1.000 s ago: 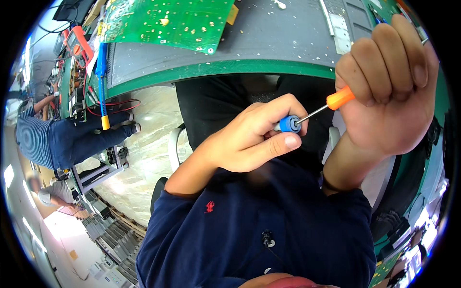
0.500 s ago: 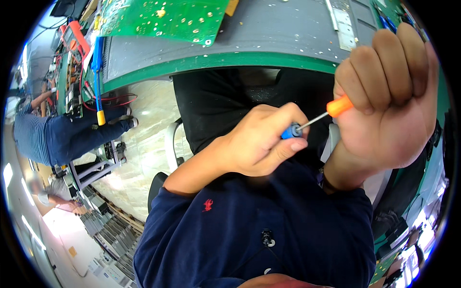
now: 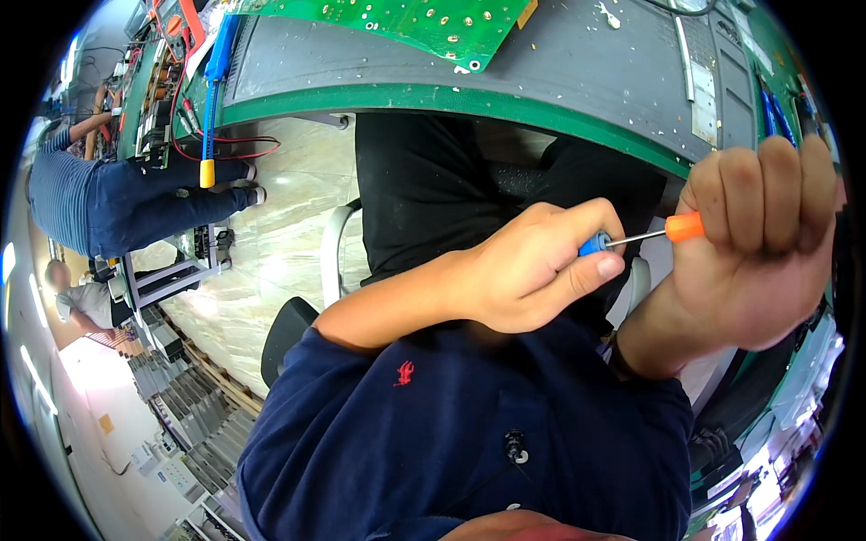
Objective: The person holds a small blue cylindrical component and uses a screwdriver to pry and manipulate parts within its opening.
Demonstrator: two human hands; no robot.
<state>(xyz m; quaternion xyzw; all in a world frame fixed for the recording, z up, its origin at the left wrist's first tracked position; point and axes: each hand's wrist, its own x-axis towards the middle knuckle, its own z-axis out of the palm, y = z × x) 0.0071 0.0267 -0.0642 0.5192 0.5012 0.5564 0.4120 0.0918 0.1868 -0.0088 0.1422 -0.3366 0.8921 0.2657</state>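
Note:
Above my lap, my left hand [image 3: 550,266] is closed around a blue cylindrical piece [image 3: 594,243] with a grey end; most of it is hidden in the fist. On the right, my right hand [image 3: 758,230] grips the orange handle of a screwdriver [image 3: 684,227], its fingers curled over. The screwdriver's thin metal shaft [image 3: 639,238] runs leftward from the handle to the grey end of the blue piece. Whether the tip enters it or only touches it, I cannot tell. Both hands are raised off the bench, near my chest.
A green circuit board [image 3: 433,32] lies on the bench's grey mat [image 3: 577,81], which has a green edge. A blue tool with a yellow end [image 3: 208,135] overhangs the left corner, near a red multimeter [image 3: 176,27]. At far left a co-worker [image 3: 68,198] stands.
The whole view has shifted. Both hands appear farther right, and the right one lower; the screwdriver lies closer to level. Each hand keeps its hold.

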